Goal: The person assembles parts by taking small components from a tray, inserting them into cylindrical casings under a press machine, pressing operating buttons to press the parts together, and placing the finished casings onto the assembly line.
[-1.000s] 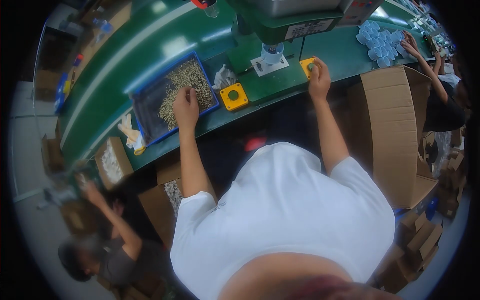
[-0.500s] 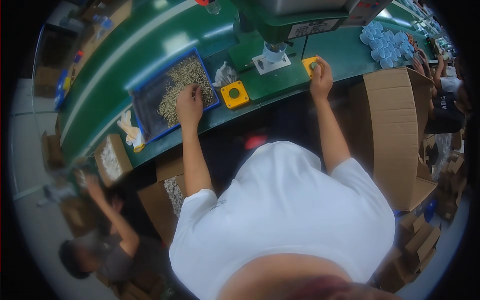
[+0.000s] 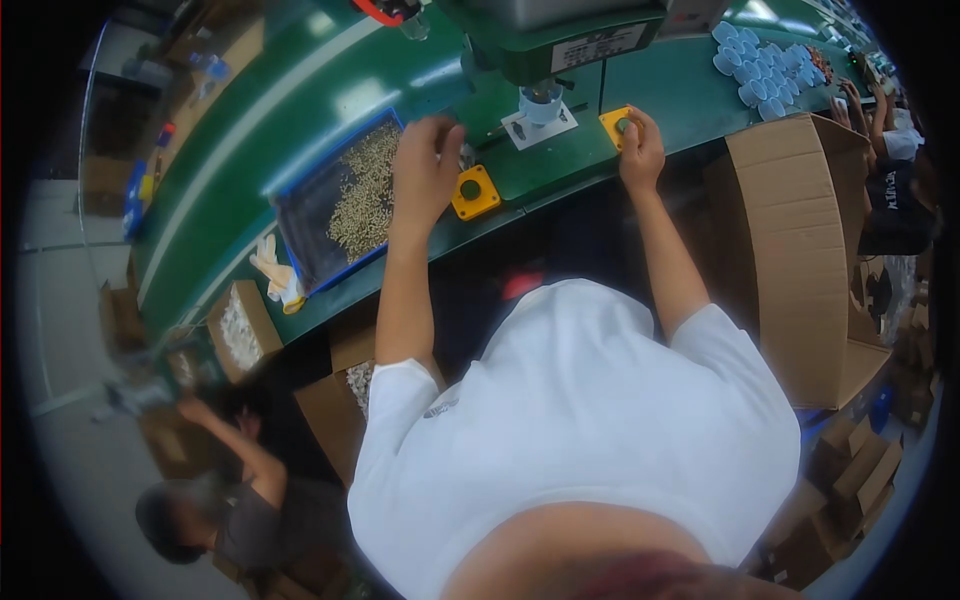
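Observation:
My left hand (image 3: 425, 170) is raised over the right edge of a blue-rimmed tray (image 3: 306, 225), which holds many small brass-coloured metal parts (image 3: 362, 190). Its thumb and fingers are pinched together; anything between them is too small to make out. A yellow box with a green push button (image 3: 474, 192) sits just right of that hand. My right hand (image 3: 642, 155) is curled over a second yellow push-button box (image 3: 613, 128), its thumb by the green button. Between the hands, a light-blue cup-shaped part (image 3: 541, 104) stands on a white plate (image 3: 517, 133) under the green press machine (image 3: 560, 55).
Pale-blue cups (image 3: 765, 75) cluster at the right of the green bench. A large cardboard box (image 3: 790, 220) stands by my right arm. Gloves (image 3: 275, 270) lie left of the tray. A co-worker (image 3: 240, 490) sits at lower left; other people are at far right.
My left hand has lifted from the metal parts in the tray and moved up and right toward the press. My right hand stays on its button box. The view has shifted slightly.

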A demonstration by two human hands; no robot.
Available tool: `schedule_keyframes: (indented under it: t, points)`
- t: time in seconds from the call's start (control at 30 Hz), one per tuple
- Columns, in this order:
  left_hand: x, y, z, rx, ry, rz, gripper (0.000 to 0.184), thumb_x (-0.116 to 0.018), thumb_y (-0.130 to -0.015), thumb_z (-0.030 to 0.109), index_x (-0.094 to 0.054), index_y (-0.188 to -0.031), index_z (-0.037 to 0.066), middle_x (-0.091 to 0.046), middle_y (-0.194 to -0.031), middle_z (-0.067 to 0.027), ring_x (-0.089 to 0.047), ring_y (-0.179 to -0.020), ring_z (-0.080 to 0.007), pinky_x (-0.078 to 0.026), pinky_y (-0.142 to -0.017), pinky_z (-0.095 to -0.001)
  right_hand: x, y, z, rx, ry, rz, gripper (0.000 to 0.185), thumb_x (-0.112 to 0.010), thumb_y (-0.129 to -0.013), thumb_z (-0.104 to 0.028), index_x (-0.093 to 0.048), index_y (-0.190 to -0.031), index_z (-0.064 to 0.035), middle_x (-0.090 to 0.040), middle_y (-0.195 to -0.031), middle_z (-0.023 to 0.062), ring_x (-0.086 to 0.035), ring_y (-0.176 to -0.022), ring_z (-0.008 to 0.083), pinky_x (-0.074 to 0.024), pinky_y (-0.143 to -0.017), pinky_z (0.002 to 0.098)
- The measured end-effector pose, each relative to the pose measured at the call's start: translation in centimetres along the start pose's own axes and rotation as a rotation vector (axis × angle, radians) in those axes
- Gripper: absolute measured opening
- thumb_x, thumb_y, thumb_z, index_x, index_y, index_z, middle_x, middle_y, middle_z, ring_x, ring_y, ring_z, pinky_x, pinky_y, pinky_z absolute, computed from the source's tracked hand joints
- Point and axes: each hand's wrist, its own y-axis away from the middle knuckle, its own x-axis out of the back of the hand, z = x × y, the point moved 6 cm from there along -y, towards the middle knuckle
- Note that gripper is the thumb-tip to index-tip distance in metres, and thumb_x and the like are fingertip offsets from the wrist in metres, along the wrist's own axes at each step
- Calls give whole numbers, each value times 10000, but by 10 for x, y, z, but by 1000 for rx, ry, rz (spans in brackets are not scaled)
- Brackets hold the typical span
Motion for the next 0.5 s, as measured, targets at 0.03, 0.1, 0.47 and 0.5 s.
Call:
schedule_keyframes:
  t: [0.03,0.1,0.47,0.5]
  points:
    - [-5,-11,12,-23,79,-40,185,-733,-951,163,-696,-1022,-3,-620,-792,-123,-580,-655,-201,-459,-611,-363,-1,0,-1,20,-12,8,298,-555,-1036,-285,-692,-1217,-93,-731,-1195,94,-704,-1038,283,-559,-872,362]
    - [-10,-31,34,-14,53,-111,210,-749,-933,188,-705,-1026,4,-636,-797,-138,-600,-678,-244,-464,-616,-382,0,0,-1,59,-34,28,301,-553,-1036,-290,-693,-1217,-95,-732,-1185,96,-703,-1028,288,-559,-865,368]
    - [-81,-100,22,-88,78,-299,353,-856,-785,335,-780,-1006,71,-751,-967,-154,-724,-872,-293,-562,-740,-401,3,-2,-5,56,-6,-18,310,-554,-1046,-278,-678,-1236,-66,-717,-1243,100,-695,-1094,269,-543,-924,347]
    - [-86,-101,21,-65,71,-342,334,-854,-783,326,-780,-999,81,-754,-971,-142,-726,-888,-292,-568,-761,-402,3,-1,-4,42,-12,-37,315,-552,-1052,-268,-669,-1246,-48,-708,-1281,104,-692,-1129,258,-535,-956,333]
